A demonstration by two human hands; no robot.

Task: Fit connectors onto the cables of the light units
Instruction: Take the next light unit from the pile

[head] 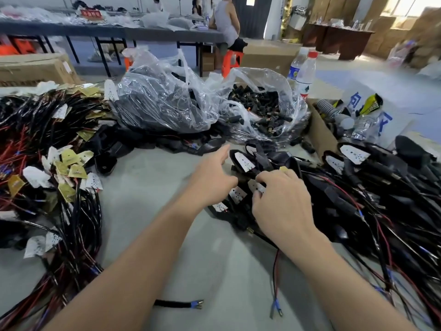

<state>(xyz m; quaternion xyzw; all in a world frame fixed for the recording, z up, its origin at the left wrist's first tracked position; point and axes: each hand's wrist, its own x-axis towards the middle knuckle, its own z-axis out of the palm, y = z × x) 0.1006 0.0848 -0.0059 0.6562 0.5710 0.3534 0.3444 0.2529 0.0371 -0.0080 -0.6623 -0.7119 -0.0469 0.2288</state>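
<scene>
Black light units with white perforated plates (244, 161) lie heaped at centre right, trailing red and black cables (276, 263). My right hand (281, 204) lies on this heap, its curled fingers and thumb pinching one light unit (254, 186) by its white plate. My left hand (212, 177) hovers just left of the heap, index finger stretched forward, holding nothing. An open clear bag holds several black connectors (260, 108) behind the heap. Two cable ends with blue terminals (196, 303) lie on the table near me.
A big tangle of cabled units with gold and white plates (66, 163) fills the left side. A second clear bag of black parts (162, 99) sits at the back. Two water bottles (304, 75) and a cardboard box of rubbish (322, 137) stand at right. People sit at a far table.
</scene>
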